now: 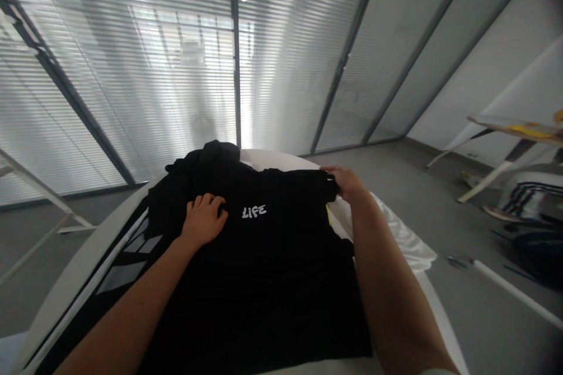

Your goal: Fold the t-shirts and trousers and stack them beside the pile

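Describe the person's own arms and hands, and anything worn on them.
The left hand and the right hand are ungloved, with no ring or watch that I can make out. The left forearm and right forearm are bare; a pale edge, perhaps a sleeve, just shows at the picture's bottom by the right one.

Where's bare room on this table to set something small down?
Best: the strip of white table along the left rim, outside the striped dark garment. Also a thin patch at the far rim, behind the black shirt. Crowded: the middle, under the shirt, left hand and right hand; and the right side, under white fabric.
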Tool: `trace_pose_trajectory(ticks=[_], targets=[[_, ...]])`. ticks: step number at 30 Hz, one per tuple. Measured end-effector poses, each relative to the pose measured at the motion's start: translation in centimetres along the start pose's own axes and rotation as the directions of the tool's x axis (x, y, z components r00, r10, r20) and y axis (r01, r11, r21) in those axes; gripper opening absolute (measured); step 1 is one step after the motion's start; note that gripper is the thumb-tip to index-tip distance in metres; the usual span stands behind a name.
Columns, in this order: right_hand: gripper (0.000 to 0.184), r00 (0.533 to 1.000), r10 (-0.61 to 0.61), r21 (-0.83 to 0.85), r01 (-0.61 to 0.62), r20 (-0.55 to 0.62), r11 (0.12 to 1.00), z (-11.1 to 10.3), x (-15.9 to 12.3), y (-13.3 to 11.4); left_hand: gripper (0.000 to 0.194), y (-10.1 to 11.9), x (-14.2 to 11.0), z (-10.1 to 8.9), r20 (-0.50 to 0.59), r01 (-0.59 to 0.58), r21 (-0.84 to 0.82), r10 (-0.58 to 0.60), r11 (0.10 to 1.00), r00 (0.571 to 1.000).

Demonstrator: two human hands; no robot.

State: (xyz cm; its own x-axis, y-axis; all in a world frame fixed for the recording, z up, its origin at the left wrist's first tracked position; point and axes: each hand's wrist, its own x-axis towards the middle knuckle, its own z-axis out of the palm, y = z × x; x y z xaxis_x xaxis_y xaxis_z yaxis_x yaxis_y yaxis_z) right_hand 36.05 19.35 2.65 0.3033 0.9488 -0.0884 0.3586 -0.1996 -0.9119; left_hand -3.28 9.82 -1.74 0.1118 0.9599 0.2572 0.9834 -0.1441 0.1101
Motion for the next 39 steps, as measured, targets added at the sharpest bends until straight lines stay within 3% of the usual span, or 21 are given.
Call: trace_pose_trajectory(ticks=[4,7,9,13,21,25,29,32,35,39], targets=[[0.047,0.993,0.046,0.019,-0.048,0.109,0.999,-0.1,-0.2,0.2,0.035,0.0,0.0,-0.1,0.013,0.006,-0.005,-0.006,1.000,1.000],[0.074,0.961,-0.089,-0.162,0.135,0.261,0.977,0.0,-0.4,0.3,0.035,0.0,0.0,0.0,0.014,0.010,-0.003,-0.010,1.000,1.000],[0.082,0.930,-0.176,-0.332,0.285,0.323,0.899,0.2,-0.3,0.4,0.035,0.0,0.0,0.0,0.013,0.012,-0.003,-0.012,1.000,1.000],[0.063,0.946,-0.280,-0.509,0.325,0.164,0.797,0.5,0.2,0.8,0.034,0.0,0.0,0.0,0.012,0.013,-0.003,-0.013,1.000,1.000],[0.053,0.909,-0.358,-0.420,0.246,-0.212,0.874,-0.4,1.1,0.4,0.034,-0.1,0.0,0.2,-0.004,0.003,-0.002,-0.003,1.000,1.000],[0.055,0.899,-0.298,-0.531,0.090,-0.320,0.843,-0.9,0.8,1.0,0.034,0.0,0.0,0.1,0.001,0.008,-0.003,-0.008,1.000,1.000],[0.061,0.933,-0.203,-0.636,-0.036,-0.298,0.771,-0.6,0.1,1.9,0.034,0.0,0.0,0.0,0.016,0.014,-0.011,-0.014,1.000,1.000],[0.058,0.927,-0.234,-0.693,-0.039,-0.295,0.720,0.1,-0.4,1.5,0.035,0.1,0.1,0.0,0.021,0.017,-0.006,-0.017,1.000,1.000],[0.053,0.908,-0.330,-0.738,0.034,-0.259,0.674,0.7,-0.6,0.2,0.035,0.1,0.1,0.0,0.020,0.019,-0.003,-0.019,1.000,1.000],[0.046,0.937,-0.345,-0.703,0.214,-0.048,0.679,2.3,-1.6,-2.5,0.035,0.2,0.1,-0.2,0.016,0.013,-0.004,-0.013,1.000,1.000]])
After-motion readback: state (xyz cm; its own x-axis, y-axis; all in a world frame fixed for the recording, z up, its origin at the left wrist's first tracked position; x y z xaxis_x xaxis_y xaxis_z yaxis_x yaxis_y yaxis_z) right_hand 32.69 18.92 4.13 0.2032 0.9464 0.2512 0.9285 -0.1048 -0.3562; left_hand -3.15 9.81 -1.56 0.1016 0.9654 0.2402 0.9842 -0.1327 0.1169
